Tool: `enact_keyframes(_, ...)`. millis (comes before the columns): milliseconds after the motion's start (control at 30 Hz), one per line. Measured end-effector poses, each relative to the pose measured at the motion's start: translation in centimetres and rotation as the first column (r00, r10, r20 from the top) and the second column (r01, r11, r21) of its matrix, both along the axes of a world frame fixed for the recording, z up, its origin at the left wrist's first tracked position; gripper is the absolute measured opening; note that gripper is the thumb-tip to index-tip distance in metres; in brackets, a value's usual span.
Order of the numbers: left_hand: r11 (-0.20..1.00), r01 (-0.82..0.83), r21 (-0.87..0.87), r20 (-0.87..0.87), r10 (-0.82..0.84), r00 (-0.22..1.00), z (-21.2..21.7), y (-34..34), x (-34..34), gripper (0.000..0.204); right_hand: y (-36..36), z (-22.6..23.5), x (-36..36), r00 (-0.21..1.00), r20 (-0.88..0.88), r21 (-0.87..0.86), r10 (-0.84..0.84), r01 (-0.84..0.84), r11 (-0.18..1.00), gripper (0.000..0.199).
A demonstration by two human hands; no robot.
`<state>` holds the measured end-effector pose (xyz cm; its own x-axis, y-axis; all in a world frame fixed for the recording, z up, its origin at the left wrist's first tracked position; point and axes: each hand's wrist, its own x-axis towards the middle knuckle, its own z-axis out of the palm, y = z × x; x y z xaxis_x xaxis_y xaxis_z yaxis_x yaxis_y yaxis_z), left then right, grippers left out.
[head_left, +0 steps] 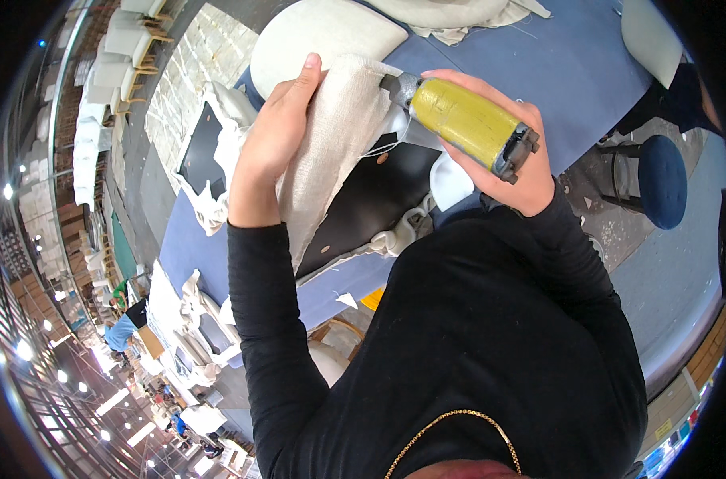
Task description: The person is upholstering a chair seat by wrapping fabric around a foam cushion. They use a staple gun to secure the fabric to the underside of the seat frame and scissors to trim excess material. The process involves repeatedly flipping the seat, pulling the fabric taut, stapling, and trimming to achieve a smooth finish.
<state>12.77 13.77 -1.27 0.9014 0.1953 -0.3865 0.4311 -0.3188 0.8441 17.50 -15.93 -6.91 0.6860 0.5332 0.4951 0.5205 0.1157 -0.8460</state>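
My right hand point(532, 180) is wrapped round a yellow pneumatic staple gun point(465, 118). Its dark metal nose points left and meets the edge of a beige upholstery fabric point(339, 128). At the left side of that fabric, my left hand point(277, 132) grips it with the thumb upward; the other fingers are mostly hidden. The fabric lies along a padded chair panel with a black backing point(359, 199), which has a few small round holes. A thin white cord point(383, 148) hangs between the nose and the panel. Bunched white cloth point(399, 233) runs along the panel's near edge.
The blue-covered table point(571, 76) bears a cream cushion piece point(319, 44) at the back and another black-backed panel point(201, 148) at left. To the right stands a round blue stool point(661, 182). Chairs point(115, 76) line the far left, and other people work in the distance.
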Motion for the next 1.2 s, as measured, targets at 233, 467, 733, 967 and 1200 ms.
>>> enact_keyframes(233, 0.981, -0.130, 0.146, 0.017, 0.129, 0.992, -1.8, 0.5, -0.9, 0.084, 1.1, 0.2, -0.5, 0.999, 0.025, -0.030, -0.022, 0.023, 0.999, 0.055)
enact_keyframes(467, 0.716, -0.047, 0.697, 0.398, -0.331, 0.856, -0.3, -3.7, -2.6, 0.059, 1.9, -0.9, -0.1, 0.998, 0.016, 0.014, -0.059, 0.059, 0.998, 0.054)
enact_keyframes(733, 0.622, -0.084, 0.779, 0.417, -0.412, 0.810, -0.3, -4.6, -1.7, 0.075, 1.6, -0.3, -1.1, 0.997, 0.021, 0.005, -0.078, 0.078, 0.997, 0.060)
enact_keyframes(967, 0.629, -0.063, 0.775, 0.384, -0.389, 0.837, 0.0, -5.0, -2.0, 0.083, 1.9, -0.4, -1.1, 0.998, 0.035, 0.040, -0.046, 0.045, 0.998, 0.080)
enact_keyframes(1200, 0.879, 0.107, 0.466, 0.233, -0.238, 0.943, 1.7, -2.7, -1.3, 0.076, 1.9, -0.7, -0.2, 0.998, 0.031, 0.083, -0.046, 0.044, 0.996, 0.074)
